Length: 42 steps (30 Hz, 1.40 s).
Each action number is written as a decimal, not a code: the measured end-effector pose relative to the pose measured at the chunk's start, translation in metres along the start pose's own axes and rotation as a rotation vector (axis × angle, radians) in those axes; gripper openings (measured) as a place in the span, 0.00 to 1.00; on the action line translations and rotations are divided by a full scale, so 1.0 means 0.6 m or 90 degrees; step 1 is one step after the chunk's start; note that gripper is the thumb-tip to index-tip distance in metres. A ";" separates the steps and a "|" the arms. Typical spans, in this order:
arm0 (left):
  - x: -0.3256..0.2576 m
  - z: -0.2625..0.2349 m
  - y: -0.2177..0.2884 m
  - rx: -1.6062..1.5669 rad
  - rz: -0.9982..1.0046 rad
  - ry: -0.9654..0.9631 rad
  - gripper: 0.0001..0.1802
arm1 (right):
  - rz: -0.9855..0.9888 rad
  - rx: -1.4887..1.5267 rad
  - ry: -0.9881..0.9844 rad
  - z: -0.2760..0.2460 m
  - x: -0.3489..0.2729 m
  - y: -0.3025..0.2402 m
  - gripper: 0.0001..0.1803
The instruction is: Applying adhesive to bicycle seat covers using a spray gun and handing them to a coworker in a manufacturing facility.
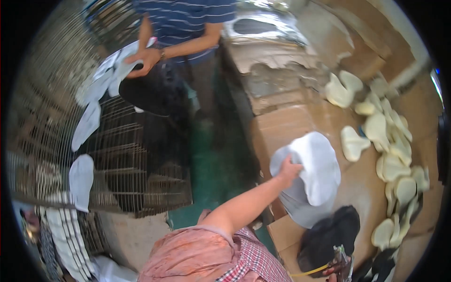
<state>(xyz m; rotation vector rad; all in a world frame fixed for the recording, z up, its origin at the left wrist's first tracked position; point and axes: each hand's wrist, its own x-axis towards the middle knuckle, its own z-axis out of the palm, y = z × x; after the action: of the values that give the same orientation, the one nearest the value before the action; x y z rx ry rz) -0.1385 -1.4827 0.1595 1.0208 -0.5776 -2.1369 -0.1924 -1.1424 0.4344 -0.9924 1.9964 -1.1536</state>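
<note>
Here your left hand point(287, 170) pinches the white felt piece point(315, 165) — it drapes rightward past your fingers; right hand point(339, 269) grips a tool point(342, 261).

The left hand point(287, 170) is gripping a white felt piece point(315, 169) over the counter point(357, 188), near cream cut-outs point(392, 145); the right hand point(339, 269) is holding a tool point(342, 258).

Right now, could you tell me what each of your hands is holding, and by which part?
The left hand grips the top white fabric piece at its left edge. The right hand holds a tool; where exactly cannot be told.
</note>
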 end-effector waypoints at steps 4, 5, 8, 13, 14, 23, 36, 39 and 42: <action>-0.111 0.031 0.135 -0.162 0.087 -0.125 0.28 | 0.027 0.006 -0.001 -0.010 0.011 0.030 0.19; -0.127 0.029 0.158 -0.218 0.097 -0.167 0.28 | 0.019 0.007 -0.012 -0.017 0.010 0.039 0.19; -0.174 0.017 0.225 -0.281 0.106 -0.152 0.25 | 0.089 -0.009 -0.057 -0.029 0.016 0.036 0.19; -0.226 -0.050 0.328 -0.308 0.251 -0.083 0.22 | -0.004 0.035 -0.046 0.003 0.032 0.019 0.17; -0.232 -0.069 0.345 -0.287 0.293 -0.040 0.22 | -0.025 0.024 -0.056 0.004 0.032 0.011 0.16; -0.312 -0.238 0.469 -0.262 0.502 0.075 0.29 | -0.012 0.034 -0.056 -0.023 0.010 0.040 0.18; -0.239 -0.408 0.581 -0.128 0.534 0.128 0.22 | 0.064 0.161 -0.077 -0.028 -0.043 0.012 0.32; -0.234 -0.376 0.577 -0.151 0.540 0.105 0.19 | 0.058 0.197 0.026 0.000 -0.051 -0.008 0.31; -0.229 -0.399 0.585 -0.249 0.541 0.057 0.15 | 0.063 0.169 0.138 -0.004 -0.059 -0.013 0.30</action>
<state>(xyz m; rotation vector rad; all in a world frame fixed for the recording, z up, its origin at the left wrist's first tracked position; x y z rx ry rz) 0.2530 -1.6364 0.3096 0.5069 -0.4173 -1.3614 -0.1734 -1.1141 0.4474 -0.6500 1.9644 -1.4771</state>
